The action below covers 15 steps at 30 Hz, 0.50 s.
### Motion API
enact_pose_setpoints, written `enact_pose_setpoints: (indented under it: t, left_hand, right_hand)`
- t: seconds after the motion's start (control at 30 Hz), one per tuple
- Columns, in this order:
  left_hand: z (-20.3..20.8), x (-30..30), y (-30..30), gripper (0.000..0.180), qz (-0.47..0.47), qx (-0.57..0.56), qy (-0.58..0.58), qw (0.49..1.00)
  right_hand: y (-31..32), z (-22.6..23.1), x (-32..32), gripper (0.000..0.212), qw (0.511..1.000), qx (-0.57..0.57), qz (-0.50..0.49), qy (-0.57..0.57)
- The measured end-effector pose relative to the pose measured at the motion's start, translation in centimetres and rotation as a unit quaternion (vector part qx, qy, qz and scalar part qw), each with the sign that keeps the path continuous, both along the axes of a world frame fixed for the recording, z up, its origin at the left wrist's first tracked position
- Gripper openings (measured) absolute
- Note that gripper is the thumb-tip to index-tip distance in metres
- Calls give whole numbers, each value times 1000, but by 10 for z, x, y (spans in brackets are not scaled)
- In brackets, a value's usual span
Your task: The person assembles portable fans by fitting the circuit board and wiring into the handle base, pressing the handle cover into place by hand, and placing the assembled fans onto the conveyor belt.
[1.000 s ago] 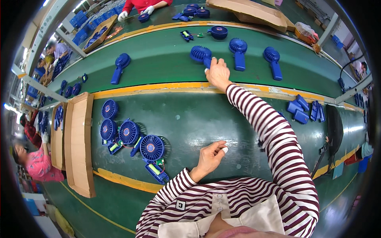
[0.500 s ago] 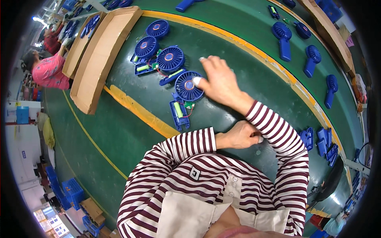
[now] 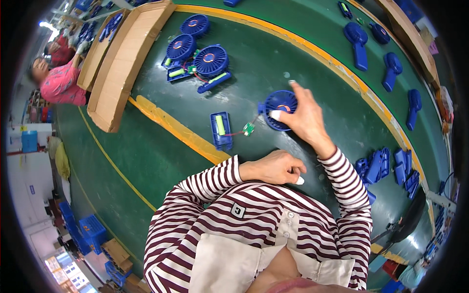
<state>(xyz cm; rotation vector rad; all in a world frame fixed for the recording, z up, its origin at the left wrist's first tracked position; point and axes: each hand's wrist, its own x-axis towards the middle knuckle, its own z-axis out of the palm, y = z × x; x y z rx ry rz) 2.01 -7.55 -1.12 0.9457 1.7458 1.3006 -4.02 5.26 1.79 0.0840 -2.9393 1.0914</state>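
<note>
My right hand (image 3: 309, 117) has its thumb and fingers around the rim of a round blue fan head (image 3: 279, 103), which rests on the green table. White covers show on the fingertips. To the fan head's left lies a blue handle shell (image 3: 222, 141) with a light green battery (image 3: 220, 125) in it. Thin wires run from the battery to a small green circuit board (image 3: 248, 129) between shell and fan head. Close to my body, my left hand (image 3: 277, 168) rests with curled fingers, and nothing shows in it.
Several more fan heads (image 3: 211, 60) with opened battery shells sit at the far left, beside a long cardboard tray (image 3: 129, 66). Loose blue shell parts (image 3: 377, 165) lie at the right. Beyond the yellow strip, blue handheld fans (image 3: 392, 71) lie on a green surface. A person in pink (image 3: 63, 85) stands at the left.
The fan head has moved to the right, away from the other fans, with my right hand now round it. Its circuit board and shell lie apart from it. My left hand has shifted left.
</note>
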Motion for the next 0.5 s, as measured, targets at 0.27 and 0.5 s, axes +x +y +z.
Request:
enact_pose_setpoints:
  t: [0.27,0.5]
  left_hand:
    - [38,-40,-24,24,114,29,29,993]
    - [46,-80,5,65,-24,-62,375,925]
  right_hand:
    - [106,-21,69,78,960,-50,-252,114]
    - [120,-12,93,76,936,-208,-274,81]
